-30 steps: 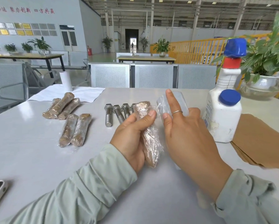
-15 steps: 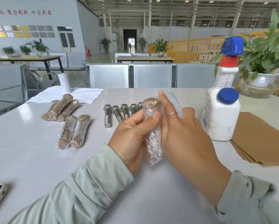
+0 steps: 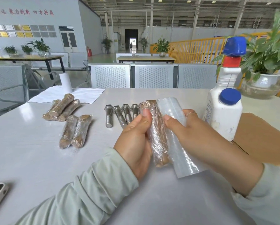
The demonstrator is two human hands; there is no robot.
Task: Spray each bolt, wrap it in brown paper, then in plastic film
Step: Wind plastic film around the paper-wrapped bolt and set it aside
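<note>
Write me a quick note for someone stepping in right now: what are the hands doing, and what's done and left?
Left hand grips the paper-wrapped bolt, partly covered in film. Right hand holds the film roll against it.
Done: five wrapped bolts lie to the left on the table.
Left: finish this film wrap, then the bare bolts, at least four showing. Spray bottle and brown paper are to the right.
</note>
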